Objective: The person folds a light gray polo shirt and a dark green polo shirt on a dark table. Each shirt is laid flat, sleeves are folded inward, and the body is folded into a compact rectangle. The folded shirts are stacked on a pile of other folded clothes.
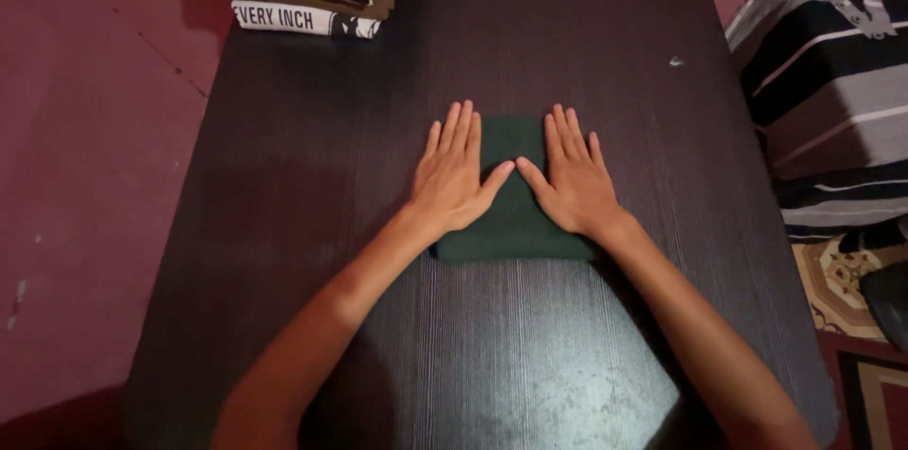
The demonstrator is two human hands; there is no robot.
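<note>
we press our left hand point(452, 181) and right hand point(572, 183) flat, fingers spread and gripping nothing, on the folded dark green cloth point(514, 214) mid-table, probably soft, light, best lifted by its edges

Dark green cloth point(512, 214), folded into flat square, lies mid dark table w/ edges squared.

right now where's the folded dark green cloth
In the head view the folded dark green cloth lies mid-table, flat under the left hand and right hand.
</note>
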